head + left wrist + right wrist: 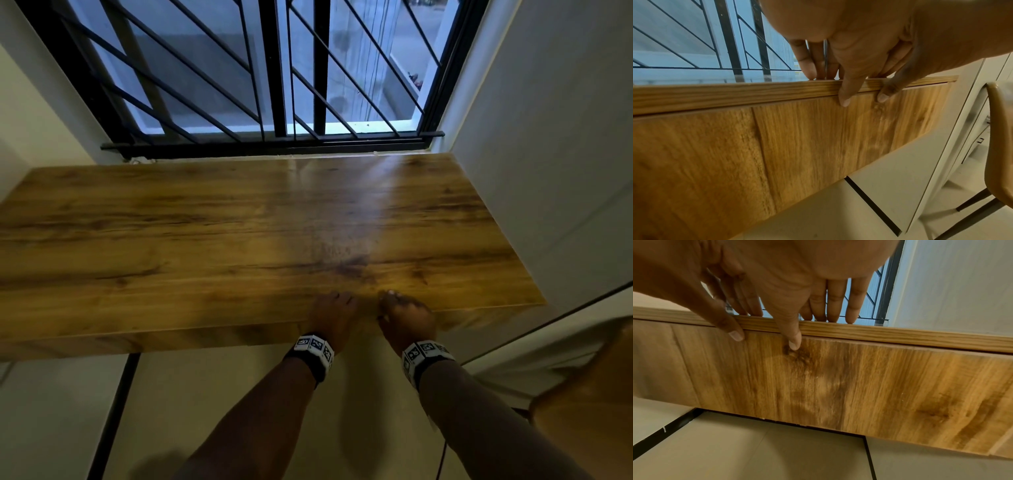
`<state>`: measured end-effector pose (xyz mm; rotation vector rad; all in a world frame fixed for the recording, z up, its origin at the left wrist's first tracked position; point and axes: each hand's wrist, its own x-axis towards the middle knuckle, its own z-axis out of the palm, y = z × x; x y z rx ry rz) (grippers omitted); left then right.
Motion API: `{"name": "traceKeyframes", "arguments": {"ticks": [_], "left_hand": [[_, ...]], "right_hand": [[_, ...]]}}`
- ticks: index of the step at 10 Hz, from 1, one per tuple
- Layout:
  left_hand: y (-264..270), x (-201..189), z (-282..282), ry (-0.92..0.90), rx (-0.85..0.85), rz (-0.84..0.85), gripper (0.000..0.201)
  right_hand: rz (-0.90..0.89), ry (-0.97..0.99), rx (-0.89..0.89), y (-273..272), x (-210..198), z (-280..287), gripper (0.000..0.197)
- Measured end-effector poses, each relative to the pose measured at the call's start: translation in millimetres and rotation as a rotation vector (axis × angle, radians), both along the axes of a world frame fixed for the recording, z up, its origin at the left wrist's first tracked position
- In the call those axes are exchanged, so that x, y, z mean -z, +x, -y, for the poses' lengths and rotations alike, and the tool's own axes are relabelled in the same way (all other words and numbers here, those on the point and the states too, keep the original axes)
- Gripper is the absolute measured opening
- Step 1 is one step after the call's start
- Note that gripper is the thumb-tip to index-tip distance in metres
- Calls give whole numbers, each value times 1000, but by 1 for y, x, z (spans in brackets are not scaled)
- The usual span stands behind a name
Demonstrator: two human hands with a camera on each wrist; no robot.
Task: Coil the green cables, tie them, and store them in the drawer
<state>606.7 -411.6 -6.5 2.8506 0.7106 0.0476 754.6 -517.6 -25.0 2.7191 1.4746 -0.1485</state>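
No green cable shows in any view. Both hands lie side by side on the front edge of the wooden desk. My left hand has straight fingers flat on the desktop, and its thumb presses on the drawer front below the edge. My right hand rests the same way, with its thumb on the drawer front. Neither hand holds anything. The drawer front sits flush under the desktop, with only a thin gap along its top.
A window with a black metal grille stands behind the desk. White cabinet panels close off the right side. A tan chair stands at the lower right. A black desk leg drops at the left.
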Motion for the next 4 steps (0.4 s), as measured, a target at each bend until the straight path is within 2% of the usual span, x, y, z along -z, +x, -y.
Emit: {"name": "traceKeyframes", "arguments": {"ticks": [1,2,3,4], "left_hand": [[-7,-7,0,-55,-13,100,33],[-24,-8,-3,-219,-100,235,44],[-49,-11,-7,-295,-111,223,44],[-78,4,-12,-270,-146,200,54]], "right_hand": [[17,-1,-16,0,-3,-1,46],[-1,6,-48,-7,-17,0,32],[-35,43,-33,-13,-24,-1,22],[-97,67,-7,-17,-23,-3,17]]}}
